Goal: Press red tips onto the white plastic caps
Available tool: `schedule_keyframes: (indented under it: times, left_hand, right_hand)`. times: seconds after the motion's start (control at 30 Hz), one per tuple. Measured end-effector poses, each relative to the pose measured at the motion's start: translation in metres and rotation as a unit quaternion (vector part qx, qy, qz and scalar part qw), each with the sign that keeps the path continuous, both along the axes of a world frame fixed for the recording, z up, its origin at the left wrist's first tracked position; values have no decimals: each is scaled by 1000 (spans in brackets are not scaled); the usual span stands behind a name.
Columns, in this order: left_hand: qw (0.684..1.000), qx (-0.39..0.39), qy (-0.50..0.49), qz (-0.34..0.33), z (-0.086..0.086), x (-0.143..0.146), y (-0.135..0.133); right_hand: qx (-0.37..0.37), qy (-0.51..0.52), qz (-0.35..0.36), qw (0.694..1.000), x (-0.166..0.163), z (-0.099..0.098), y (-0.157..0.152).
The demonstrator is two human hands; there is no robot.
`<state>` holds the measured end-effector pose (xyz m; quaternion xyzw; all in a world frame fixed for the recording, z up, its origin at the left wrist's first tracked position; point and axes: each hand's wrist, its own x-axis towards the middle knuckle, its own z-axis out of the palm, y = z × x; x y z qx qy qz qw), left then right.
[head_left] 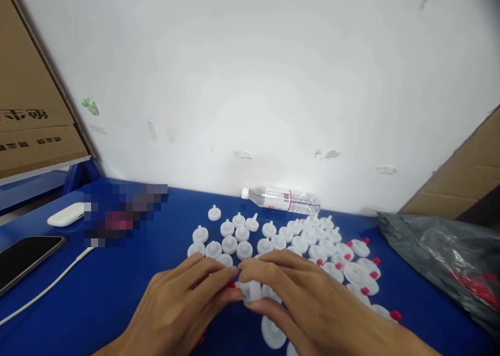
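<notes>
Nearest the camera, over the blue tabletop (pixel 117 293), the left hand (pixel 183 304) and right hand (pixel 308 304) meet, both grips pinched on one white cap (pixel 252 290) with a red bit at the left fingertips. Just beyond lie rows of white caps (pixel 250 236), some red-tipped at right (pixel 363 262). Farther back, a bottle (pixel 281 200) lies on its side by the wall (pixel 250 85).

Both hands are bare: no gloves, rings, watch or bands show. The left hand (pixel 183 306) and the right hand (pixel 308 304) have short, plain nails. Each wrist runs bare to the frame's lower edge, with no sleeve in view.
</notes>
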<state>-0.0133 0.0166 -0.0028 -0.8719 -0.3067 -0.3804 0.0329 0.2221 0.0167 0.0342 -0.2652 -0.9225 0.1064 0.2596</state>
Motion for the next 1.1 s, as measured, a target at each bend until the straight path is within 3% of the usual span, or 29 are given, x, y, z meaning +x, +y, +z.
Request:
schedule_keyframes:
  times: [0.33, 0.53, 0.67, 0.8, 0.87, 1.0, 1.1]
  left_hand:
    - [997, -66, -14, -42, -4, 0, -6]
    - [992, -118, -42, -31, -10, 0, -8]
    - [996, -79, -20, -42, -2, -2, -6]
    - [1000, 13, -7, -23, 8, -6, -2]
    - [999, 43, -22, 3, 9, -8, -1]
    - [999, 30, -7, 29, 7, -8, 3]
    - [999, -8, 33, 30, 5, -6, 3]
  right_hand:
    - [188, 50, -17, 981, -11, 5, -11]
    - [240, 22, -35, 970, -12, 5, -15]
    - [198, 26, -40, 979, -12, 5, -11]
    - [128, -3, -3, 992, -5, 4, 0]
    - [95, -51, -39, 993, 2, 8, 4]
    - [48, -122, -123, 984, 12, 18, 8]
    - [39, -156, -105, 981, 13, 20, 8]
